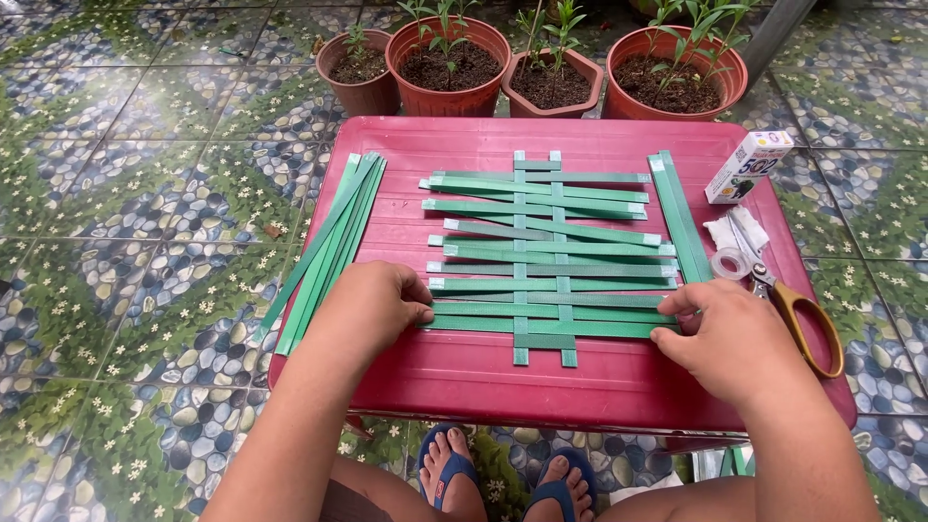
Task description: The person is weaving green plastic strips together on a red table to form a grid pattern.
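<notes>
- My left hand (372, 302) rests curled on the red desk (464, 377), fingers bent, tips touching the left ends of the lowest green strips (551, 319).
- My right hand (720, 333) pinches the right end of those same strips.
- The woven green mat (546, 246) lies mid-desk.
- Spare strips (329, 246) lie left of it; scissors (797, 304), tape roll (728, 263) and a small box (749, 166) sit right.
</notes>
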